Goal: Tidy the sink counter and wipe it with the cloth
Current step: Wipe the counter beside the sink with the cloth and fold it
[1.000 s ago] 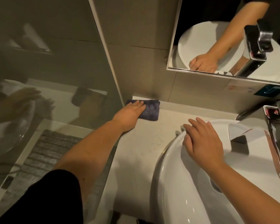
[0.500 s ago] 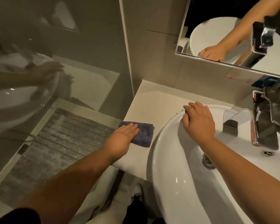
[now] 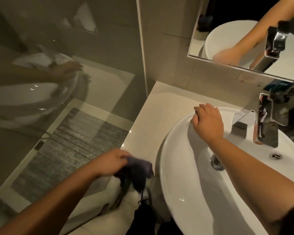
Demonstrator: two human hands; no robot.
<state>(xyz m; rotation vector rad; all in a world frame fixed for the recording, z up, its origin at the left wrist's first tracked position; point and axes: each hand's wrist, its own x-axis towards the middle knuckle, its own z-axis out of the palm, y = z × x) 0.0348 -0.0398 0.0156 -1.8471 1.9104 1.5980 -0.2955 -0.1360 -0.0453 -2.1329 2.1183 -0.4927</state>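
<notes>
My left hand (image 3: 111, 162) grips a dark purple cloth (image 3: 139, 167) at the front edge of the pale stone counter (image 3: 159, 112). Part of the cloth hangs over that edge, blurred. My right hand (image 3: 208, 122) rests palm down on the far left rim of the round white basin (image 3: 176, 192), fingers curled over the rim. The counter strip between the glass panel and the basin is bare.
A glass shower panel (image 3: 66, 82) stands along the counter's left side, with a grey mat (image 3: 71, 150) on the floor behind it. A chrome tap (image 3: 268, 121) rises at the basin's far right. A mirror (image 3: 244, 31) hangs on the tiled wall above. The drain (image 3: 215, 162) sits mid-basin.
My left hand drew the cloth from the back corner of the counter forward to its front edge, where the cloth now bunches and hangs over. My right hand stayed on the basin rim.
</notes>
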